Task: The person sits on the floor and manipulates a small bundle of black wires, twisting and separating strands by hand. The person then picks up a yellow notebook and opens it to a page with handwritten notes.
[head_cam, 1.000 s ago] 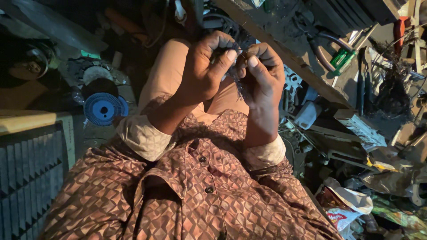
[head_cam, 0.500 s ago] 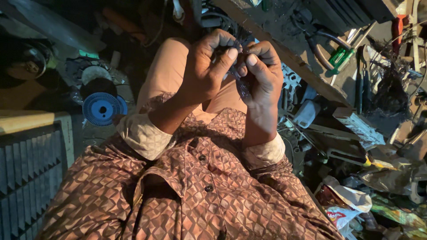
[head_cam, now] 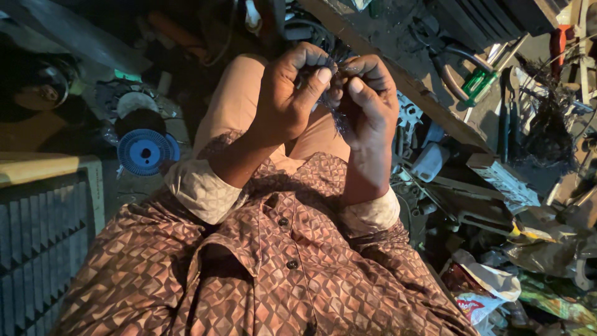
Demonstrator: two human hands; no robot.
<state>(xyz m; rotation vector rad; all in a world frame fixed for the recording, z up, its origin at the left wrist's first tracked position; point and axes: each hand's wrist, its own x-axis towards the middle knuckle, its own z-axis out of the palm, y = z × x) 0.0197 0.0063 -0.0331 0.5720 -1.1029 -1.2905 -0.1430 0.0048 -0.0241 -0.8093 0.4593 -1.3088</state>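
Both hands up close over the lap, nearly knuckle to knuckle. Left hand (head_cam: 289, 99) curled tight, thumb pressed down on a small dark tuft of frayed wire strands (head_cam: 336, 115); right hand (head_cam: 367, 102) pinching the same tuft from the other side, thumb forward. So both grips clamped on that one bundle, held up between the fingertips just above the knee, probably kept that close and high because the strands are fine and the light is poor (warm light only on the hands and shirt, everything else murky).

Loose end of the bundle dangling down between the palms. Can't make out whether it's bare wire or a bit of braid, too dark and half covered by fingers.

Around it: blue spool (head_cam: 144, 151) on the floor to the left, well apart from the hands. Green-handled tool (head_cam: 477, 84) on the cluttered bench (head_cam: 398, 56) to the right. Crumpled wrapper (head_cam: 485, 289) lower right. Grey slatted panel (head_cam: 37, 242) cut off at the left edge.
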